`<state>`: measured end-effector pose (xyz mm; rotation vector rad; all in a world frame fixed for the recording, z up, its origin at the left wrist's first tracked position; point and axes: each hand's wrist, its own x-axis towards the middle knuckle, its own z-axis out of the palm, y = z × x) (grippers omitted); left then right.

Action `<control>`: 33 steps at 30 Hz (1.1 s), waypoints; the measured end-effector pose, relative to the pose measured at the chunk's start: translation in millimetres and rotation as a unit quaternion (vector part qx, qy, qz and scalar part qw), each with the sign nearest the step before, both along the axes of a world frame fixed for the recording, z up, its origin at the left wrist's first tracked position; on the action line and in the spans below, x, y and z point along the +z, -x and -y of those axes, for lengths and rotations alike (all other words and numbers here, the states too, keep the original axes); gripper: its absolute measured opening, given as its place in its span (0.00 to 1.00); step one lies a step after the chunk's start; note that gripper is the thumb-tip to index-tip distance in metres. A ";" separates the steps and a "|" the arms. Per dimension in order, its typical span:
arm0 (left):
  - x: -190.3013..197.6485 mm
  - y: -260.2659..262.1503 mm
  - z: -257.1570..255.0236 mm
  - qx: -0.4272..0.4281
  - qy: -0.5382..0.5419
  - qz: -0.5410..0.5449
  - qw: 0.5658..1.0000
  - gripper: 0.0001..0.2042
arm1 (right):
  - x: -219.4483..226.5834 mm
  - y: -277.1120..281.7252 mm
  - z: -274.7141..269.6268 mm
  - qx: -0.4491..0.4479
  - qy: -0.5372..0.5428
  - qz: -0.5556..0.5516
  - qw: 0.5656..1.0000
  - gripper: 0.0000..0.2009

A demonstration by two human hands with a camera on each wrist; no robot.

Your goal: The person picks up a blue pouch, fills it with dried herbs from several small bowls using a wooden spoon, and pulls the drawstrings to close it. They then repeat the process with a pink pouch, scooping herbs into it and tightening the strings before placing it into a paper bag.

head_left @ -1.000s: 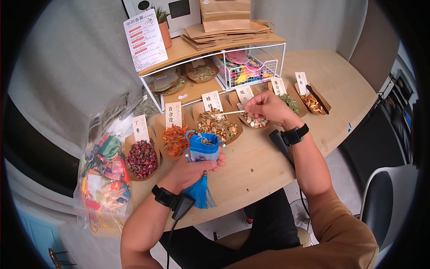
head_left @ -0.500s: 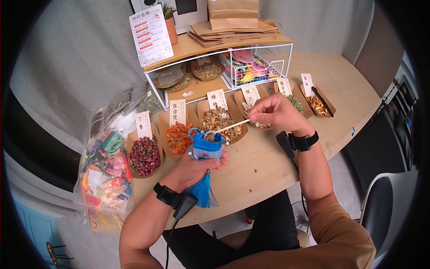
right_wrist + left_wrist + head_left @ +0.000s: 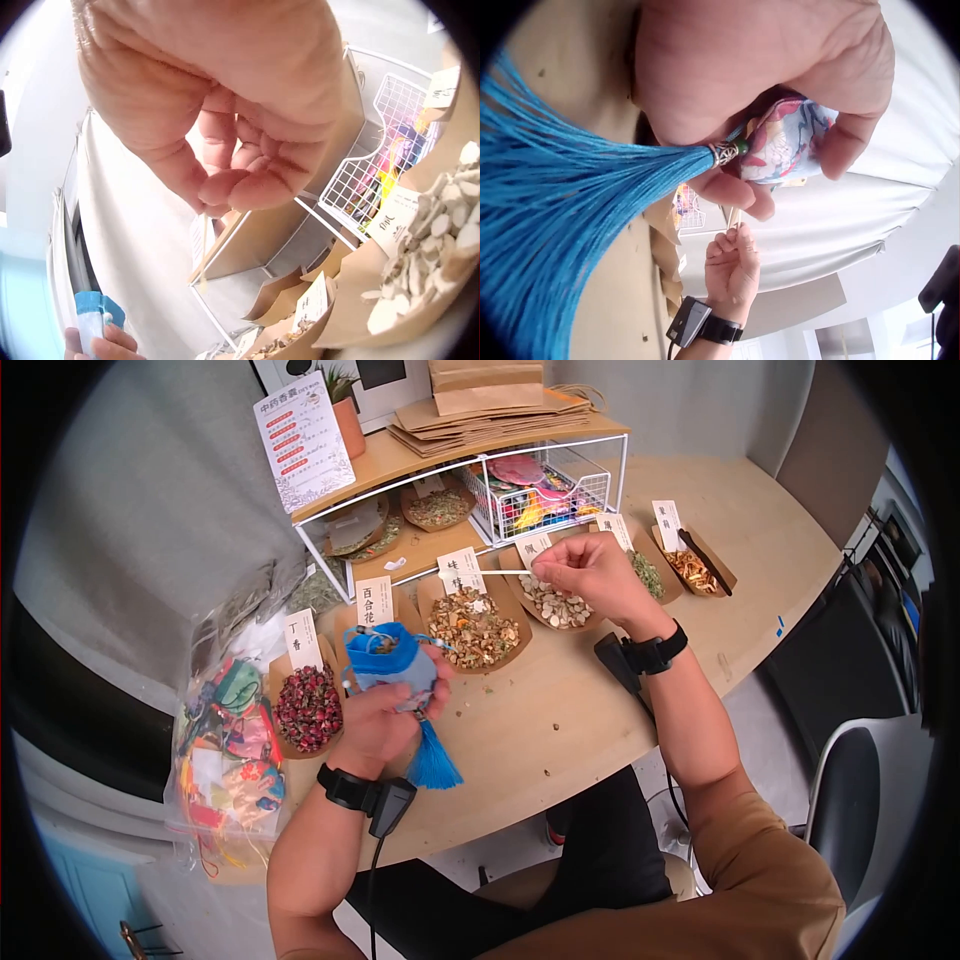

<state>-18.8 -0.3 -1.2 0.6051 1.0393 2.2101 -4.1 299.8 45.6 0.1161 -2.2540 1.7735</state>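
Note:
In the head view my left hand [image 3: 385,722] grips a blue drawstring pouch [image 3: 392,660], its mouth open and brown dried bits inside. A blue tassel [image 3: 436,758] hangs below it, and fills much of the left wrist view. The fingers and thumb of my right hand [image 3: 595,578] pinch a thin pale stick-like spoon [image 3: 500,572] by its end. It points left, level, its far end overlapping the card of the tray of brown chips [image 3: 475,632]. Under the right hand lies a tray of whitish dried slices [image 3: 558,606]. The pouch hides most of the orange-flower tray.
A tray of dried rosebuds [image 3: 308,710] and a plastic bag of colourful pouches [image 3: 235,750] are at left. Trays of green leaves [image 3: 648,575] and orange-brown pieces [image 3: 692,572] stand at right. Behind is a wooden shelf [image 3: 450,448] with a wire basket [image 3: 550,500].
The right hand dipped the spoon to the pouch's mouth, then drew it up and away. The left hand has shifted left and up with the pouch, now tilted in front of the orange-flower tray.

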 end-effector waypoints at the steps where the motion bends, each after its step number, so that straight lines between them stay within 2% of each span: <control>1: 0.6 0.9 0.6 0.005 -0.014 -0.001 1.000 0.26 | -1.3 1.1 -1.4 -0.003 -0.007 0.012 1.000 0.05; 4: 3.2 2.9 3.4 0.036 -0.044 -0.005 0.998 0.26 | -6.7 5.5 -5.4 -0.011 -0.028 0.040 0.999 0.06; 17: 13.9 7.4 12.9 0.090 -0.080 -0.045 0.992 0.26 | -12.1 9.2 -9.2 -0.039 -0.079 0.019 0.996 0.05; 26: 9.1 7.2 10.4 0.037 -0.034 -0.056 0.997 0.27 | -13.7 11.4 -13.9 -0.035 -0.108 0.032 0.993 0.05; 33: 3.1 6.3 7.9 0.021 0.026 -0.022 0.999 0.25 | -11.9 9.8 -11.2 -0.059 -0.139 0.056 0.987 0.05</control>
